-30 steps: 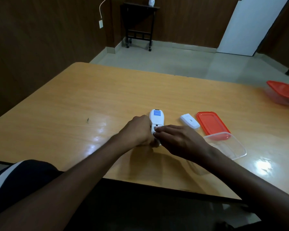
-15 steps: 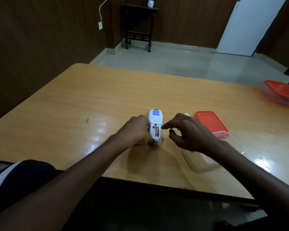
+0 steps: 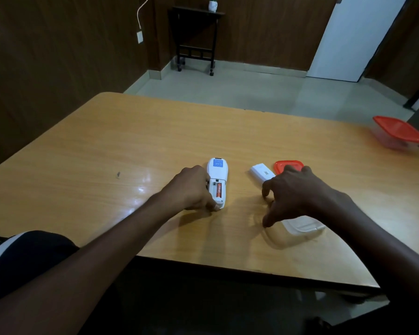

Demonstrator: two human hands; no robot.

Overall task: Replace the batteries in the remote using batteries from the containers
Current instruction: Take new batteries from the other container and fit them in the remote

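Drawn back from the remote (image 3: 217, 181) that the left hand (image 3: 191, 188) pins lengthwise on the worktop (image 3: 107, 153), one battery (image 3: 219, 189) seated, the right hand (image 3: 298, 189) hovers over the clear container (image 3: 302, 226), fingers (image 3: 266, 220) spread and empty.

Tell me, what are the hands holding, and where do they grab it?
The left hand steadies the white remote on the table, gripping its left side by the open battery slot. The right hand holds nothing; its spread fingers hover over the clear container.
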